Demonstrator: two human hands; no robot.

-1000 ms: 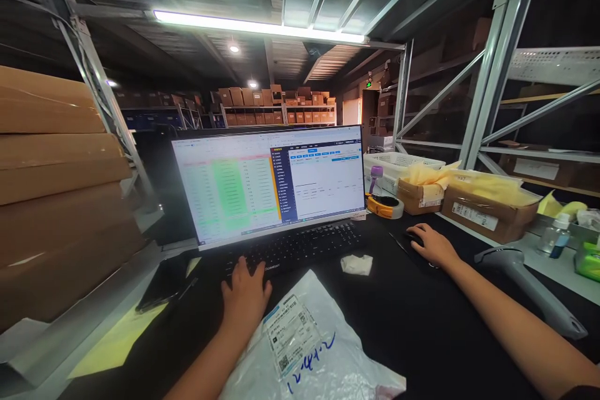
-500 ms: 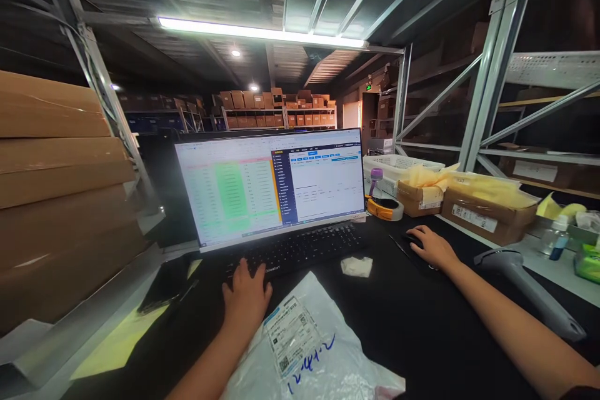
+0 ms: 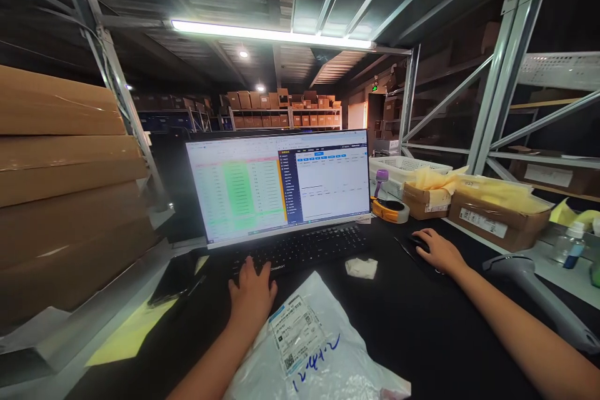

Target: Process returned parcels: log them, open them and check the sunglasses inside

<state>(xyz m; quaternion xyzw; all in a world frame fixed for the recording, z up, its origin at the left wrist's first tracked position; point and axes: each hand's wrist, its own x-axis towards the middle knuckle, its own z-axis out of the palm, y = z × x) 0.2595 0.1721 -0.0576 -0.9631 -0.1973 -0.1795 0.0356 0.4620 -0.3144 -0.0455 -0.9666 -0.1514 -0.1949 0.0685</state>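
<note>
Nearest, just right of the left wrist, lies a white poly mailer (image 3: pixel 328 369), its shipping label facing up with blue handwriting below it. The left hand (image 3: pixel 253 290) holds nothing and rests flat, fingers spread on the left keys of the black keyboard (image 3: pixel 319 245). A dark phone (image 3: pixel 174 275) lies to its left. Between the hands sits a crumpled white wad (image 3: pixel 361 267). The right hand (image 3: pixel 439 251) is cupped around a black mouse (image 3: pixel 417 240), with a grey barcode scanner (image 3: pixel 529 278) to its right. Beyond both hands stands the lit monitor (image 3: pixel 281 184), and past the right hand a tape roll (image 3: pixel 390 210).
</note>
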